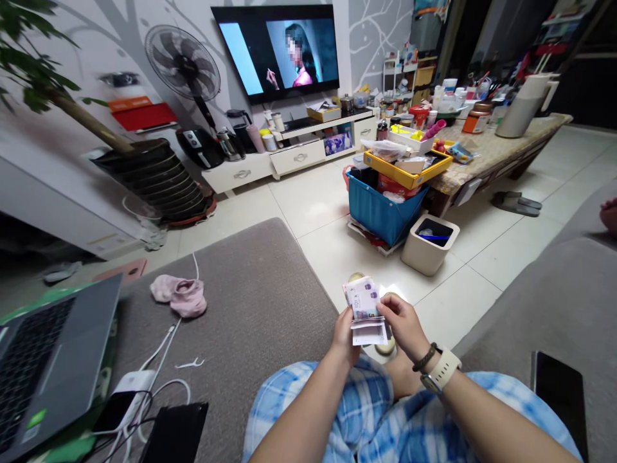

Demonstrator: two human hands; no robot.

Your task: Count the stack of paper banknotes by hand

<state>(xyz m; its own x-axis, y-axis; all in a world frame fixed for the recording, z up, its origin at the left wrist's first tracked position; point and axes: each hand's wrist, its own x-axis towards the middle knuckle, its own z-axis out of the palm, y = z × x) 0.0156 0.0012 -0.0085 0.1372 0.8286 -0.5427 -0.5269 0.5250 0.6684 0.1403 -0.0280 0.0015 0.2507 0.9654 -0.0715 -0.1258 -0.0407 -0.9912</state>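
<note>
A small stack of pale purple banknotes [365, 302] is held up in front of my lap, with the lower ones fanned downward. My left hand [343, 331] grips the stack along its left side, thumb at the edge. With thumb and fingers, my right hand [402, 318] pinches the notes at their right edge. A beige watch [441, 370] and a dark bracelet [425, 357] are on my right wrist. Part of each hand's fingers is hidden behind the notes.
On the sofa at left lie a laptop [53, 360], pink socks [180, 296], a power strip [130, 392] with cables, and a black wallet-like item [176, 431]. A phone [559, 399] lies right. Ahead stand a bin [429, 254], a blue box [380, 209] and a cluttered table [525, 138].
</note>
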